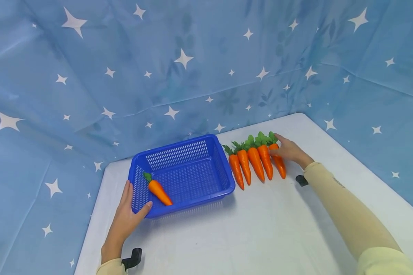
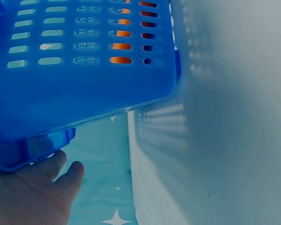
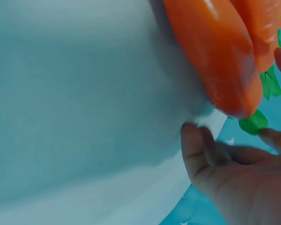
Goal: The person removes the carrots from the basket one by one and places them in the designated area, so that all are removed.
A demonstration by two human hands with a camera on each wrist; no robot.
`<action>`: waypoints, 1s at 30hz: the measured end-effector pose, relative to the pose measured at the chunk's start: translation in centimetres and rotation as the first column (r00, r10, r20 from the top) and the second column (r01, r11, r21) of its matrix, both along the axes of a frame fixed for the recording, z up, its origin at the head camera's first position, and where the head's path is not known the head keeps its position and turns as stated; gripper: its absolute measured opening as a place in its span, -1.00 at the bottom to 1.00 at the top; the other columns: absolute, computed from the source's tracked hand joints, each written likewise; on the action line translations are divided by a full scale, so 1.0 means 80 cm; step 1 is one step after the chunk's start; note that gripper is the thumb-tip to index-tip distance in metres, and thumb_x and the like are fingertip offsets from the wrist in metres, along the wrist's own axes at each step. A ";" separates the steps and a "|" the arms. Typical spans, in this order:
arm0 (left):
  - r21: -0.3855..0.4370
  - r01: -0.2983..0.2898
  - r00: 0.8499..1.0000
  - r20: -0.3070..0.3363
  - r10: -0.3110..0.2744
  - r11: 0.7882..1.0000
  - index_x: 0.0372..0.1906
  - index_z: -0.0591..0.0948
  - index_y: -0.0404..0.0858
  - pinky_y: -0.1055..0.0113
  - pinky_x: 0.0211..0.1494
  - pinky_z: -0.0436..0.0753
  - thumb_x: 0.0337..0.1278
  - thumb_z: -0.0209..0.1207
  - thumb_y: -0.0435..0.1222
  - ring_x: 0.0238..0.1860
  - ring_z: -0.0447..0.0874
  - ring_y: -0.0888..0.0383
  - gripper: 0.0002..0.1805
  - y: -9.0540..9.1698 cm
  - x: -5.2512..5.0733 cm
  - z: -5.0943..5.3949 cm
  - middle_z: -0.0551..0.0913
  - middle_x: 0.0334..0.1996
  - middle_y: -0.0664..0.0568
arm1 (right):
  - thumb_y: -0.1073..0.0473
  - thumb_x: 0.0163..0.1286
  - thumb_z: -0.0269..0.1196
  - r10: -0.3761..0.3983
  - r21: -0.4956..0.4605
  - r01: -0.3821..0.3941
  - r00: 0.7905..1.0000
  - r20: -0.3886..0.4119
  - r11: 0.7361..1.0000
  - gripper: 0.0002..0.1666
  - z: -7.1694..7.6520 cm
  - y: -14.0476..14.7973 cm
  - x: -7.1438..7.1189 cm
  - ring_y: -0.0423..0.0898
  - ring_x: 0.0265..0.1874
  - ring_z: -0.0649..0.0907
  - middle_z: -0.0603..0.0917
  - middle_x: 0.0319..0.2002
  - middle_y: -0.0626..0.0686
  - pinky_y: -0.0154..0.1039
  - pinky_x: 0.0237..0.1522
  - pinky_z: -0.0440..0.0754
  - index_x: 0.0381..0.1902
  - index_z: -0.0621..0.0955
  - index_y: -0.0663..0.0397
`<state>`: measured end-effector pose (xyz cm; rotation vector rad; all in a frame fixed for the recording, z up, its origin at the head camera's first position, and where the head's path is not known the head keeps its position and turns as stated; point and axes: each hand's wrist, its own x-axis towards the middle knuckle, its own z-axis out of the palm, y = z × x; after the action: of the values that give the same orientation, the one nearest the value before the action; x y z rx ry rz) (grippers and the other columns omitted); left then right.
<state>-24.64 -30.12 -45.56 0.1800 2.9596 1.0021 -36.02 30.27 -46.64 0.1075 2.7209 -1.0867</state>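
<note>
A blue plastic basket (image 1: 192, 198) with slotted walls stands on the table, and one orange carrot (image 1: 160, 192) with a green top lies inside it. My left hand (image 1: 127, 219) rests at the basket's near-left corner, thumb by the front rim and fingers fairly straight along the left side. Right of the basket, several carrots (image 1: 256, 163) lie in a row, leafy ends away from me. My right hand (image 1: 288, 149) reaches over the top of the rightmost carrot (image 1: 279, 164). In the right wrist view, its spread fingers (image 3: 194, 145) surround that carrot's leafy end, with gaps showing around it.
A white-covered table (image 1: 247, 229) extends around the basket and carrots. Blue cloth (image 1: 206, 76) with white stars hangs behind and at both sides. Black wrist-camera mounts (image 1: 133, 258) stick out at both wrists.
</note>
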 end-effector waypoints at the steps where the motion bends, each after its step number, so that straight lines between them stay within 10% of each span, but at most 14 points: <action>1: 0.001 0.000 1.000 0.000 0.000 1.000 0.75 -0.29 -0.27 -0.47 0.50 0.08 0.41 0.22 0.21 0.67 -0.14 -0.44 0.24 0.000 0.000 0.001 -0.34 0.75 -0.22 | -0.04 0.58 0.25 -0.003 -0.002 0.003 1.000 -0.010 1.000 0.13 0.002 -0.001 0.000 0.54 0.57 0.08 -0.01 0.63 0.54 0.50 0.50 0.07 0.72 -0.13 0.31; 13: 0.004 0.020 1.000 -0.014 -0.020 1.000 0.74 -0.25 -0.31 -0.48 0.52 0.05 0.40 0.23 0.23 0.67 -0.17 -0.42 0.25 0.003 -0.006 0.005 -0.34 0.75 -0.19 | -0.11 0.64 0.17 0.016 -0.057 -0.027 0.983 -0.182 0.998 0.11 0.055 -0.037 -0.016 0.55 0.61 -0.15 -0.44 0.66 0.45 0.57 0.49 -0.09 0.76 -0.22 0.12; 30: 0.008 -0.007 1.000 0.005 0.007 1.000 0.75 -0.26 -0.30 -0.45 0.51 0.07 0.40 0.24 0.19 0.68 -0.18 -0.42 0.24 0.004 0.000 0.004 -0.35 0.75 -0.19 | -0.02 0.71 0.10 0.205 -0.113 -0.261 0.910 -0.361 0.959 -0.23 0.116 -0.172 -0.052 0.33 0.59 0.27 0.23 0.65 0.26 0.28 0.55 0.25 0.71 0.22 0.16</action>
<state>-24.65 -29.84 -45.27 0.1675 2.9540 1.0143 -40.20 16.49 -37.32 -0.4682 2.8268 -1.3509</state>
